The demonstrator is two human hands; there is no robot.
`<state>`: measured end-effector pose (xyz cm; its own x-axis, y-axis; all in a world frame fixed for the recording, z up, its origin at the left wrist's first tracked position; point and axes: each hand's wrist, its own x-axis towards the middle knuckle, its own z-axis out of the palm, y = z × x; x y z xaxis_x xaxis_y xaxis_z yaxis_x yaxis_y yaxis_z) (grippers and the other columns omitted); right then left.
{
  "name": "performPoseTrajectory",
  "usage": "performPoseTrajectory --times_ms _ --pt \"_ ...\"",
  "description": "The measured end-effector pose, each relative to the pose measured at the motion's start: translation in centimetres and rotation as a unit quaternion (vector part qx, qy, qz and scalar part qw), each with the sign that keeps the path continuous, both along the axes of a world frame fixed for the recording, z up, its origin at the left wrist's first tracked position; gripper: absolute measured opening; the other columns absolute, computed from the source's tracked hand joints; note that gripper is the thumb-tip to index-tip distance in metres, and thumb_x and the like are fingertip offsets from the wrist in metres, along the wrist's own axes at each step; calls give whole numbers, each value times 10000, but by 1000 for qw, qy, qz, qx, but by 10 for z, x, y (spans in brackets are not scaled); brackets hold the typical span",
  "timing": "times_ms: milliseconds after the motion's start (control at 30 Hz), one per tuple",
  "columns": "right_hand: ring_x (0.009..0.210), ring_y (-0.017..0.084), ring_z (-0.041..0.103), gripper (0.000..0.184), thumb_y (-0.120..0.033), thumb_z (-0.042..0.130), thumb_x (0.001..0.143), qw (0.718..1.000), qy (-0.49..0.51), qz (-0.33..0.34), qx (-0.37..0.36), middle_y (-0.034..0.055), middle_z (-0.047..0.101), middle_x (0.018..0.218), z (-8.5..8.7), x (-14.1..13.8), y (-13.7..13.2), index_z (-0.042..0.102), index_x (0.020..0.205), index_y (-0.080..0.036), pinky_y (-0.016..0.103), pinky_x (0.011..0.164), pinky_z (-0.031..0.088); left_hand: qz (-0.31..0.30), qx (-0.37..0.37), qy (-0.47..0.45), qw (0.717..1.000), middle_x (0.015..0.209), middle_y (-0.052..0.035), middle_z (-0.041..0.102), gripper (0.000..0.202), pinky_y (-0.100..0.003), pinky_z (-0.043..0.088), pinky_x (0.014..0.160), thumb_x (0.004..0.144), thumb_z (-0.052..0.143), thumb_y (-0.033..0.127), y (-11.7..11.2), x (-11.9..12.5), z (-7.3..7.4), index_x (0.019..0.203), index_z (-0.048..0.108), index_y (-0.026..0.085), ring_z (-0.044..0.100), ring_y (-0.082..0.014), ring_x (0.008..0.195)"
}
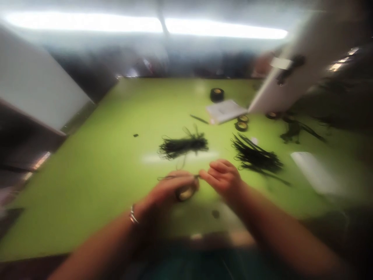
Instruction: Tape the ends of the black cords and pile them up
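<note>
Left forearm (96,241) and right forearm (276,225), both bare, rise from below the grips; metallic bracelet (133,214) on the wrist behind the left grip. Dark spot (215,214) on the green table (101,175), on the near side of the right grip.

Left grip (170,187): closed around a tape roll (180,198), its ring showing under the fingers. Thin looped strand (164,178) juts out on that grip's left. Short dark tip (196,176) spans the narrow gap to the right grip (223,177): fingers curled, foremost ones at the tip; cannot tell, through blur, whether pinching or only touching.

Handling note (judgement): steady the roll in the left grip, take the tip near its end, apply light, even tension, hold the loop clear of any sticky face.

Just beyond the grips, one looped dark bundle (183,146); right of the right grip, a second bundle (258,155), with a white oblong item (313,171) further right. Farther ahead of the right grip: two small rolls (241,126), white pad (225,111), then a larger black roll (217,95).
</note>
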<state>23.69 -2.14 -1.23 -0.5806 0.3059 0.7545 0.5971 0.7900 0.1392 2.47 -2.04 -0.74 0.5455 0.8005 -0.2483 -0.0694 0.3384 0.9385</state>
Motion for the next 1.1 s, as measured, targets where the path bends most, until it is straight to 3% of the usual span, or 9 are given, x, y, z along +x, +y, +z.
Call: performPoseTrajectory --times_ms 200,300,433,533,633,767,933,1000,1100 --pt "810 170 554 194 -82 545 889 1000 4 -4 -20 6 611 624 -5 -2 -2 665 1029 -143 317 801 438 40 -20 64 997 582 -17 558 349 -235 320 478 794 666 459 -3 0 1 762 694 113 456 -103 510" --pt "815 177 557 142 -166 563 901 992 24 -16 -124 11 628 658 -6 -6 -4 673 989 -180 327 825 438 37 119 128 984 604 -13 558 307 -249 350 529 847 619 407 -2 -1 3 735 681 127 471 -118 562" --pt "909 209 559 193 -237 503 938 958 25 -27 -283 81 686 902 -7 -13 -7 648 1041 -164 379 879 441 33 350 197 915 768 -54 628 228 -309 433 702 901 545 277 -1 -1 -2 745 651 150 541 -167 728" --pt "758 183 559 210 -208 464 953 927 -6 -45 -373 68 661 783 -6 -16 -8 659 896 -158 332 743 458 36 411 217 885 803 -67 615 220 -326 442 725 928 494 233 0 -1 -9 770 627 157 542 -176 760" --pt "697 146 562 171 -193 527 930 889 48 -19 -455 28 647 740 -2 -13 -7 656 820 -172 273 675 450 24 424 192 885 847 -70 612 149 -321 454 745 918 526 227 2 -3 -12 834 632 164 551 -175 791" --pt "711 131 567 81 -140 639 849 869 147 17 -472 -10 635 705 3 -7 -6 664 791 -192 240 657 443 6 392 138 910 933 -72 627 97 -303 464 775 862 622 235 5 -4 -10 927 655 173 572 -170 842" --pt "687 159 495 114 -171 586 890 950 99 -17 -297 19 635 669 -2 -6 -6 669 813 -178 307 706 417 -3 154 107 982 776 -48 639 179 -252 433 621 858 628 315 3 -5 -3 872 678 144 550 -134 682" --pt "656 160 453 141 -173 561 907 968 70 -39 -237 18 603 624 -3 -5 -7 666 812 -173 313 691 400 -10 54 81 995 673 -27 602 201 -223 354 518 827 654 324 3 -6 0 845 680 126 475 -99 565" --pt "637 158 426 150 -174 546 920 976 45 -65 -201 12 568 593 -1 -3 -10 668 834 -173 309 671 388 -15 -2 46 999 643 -27 590 184 -219 300 483 768 692 293 2 -7 4 812 685 115 428 -85 524"
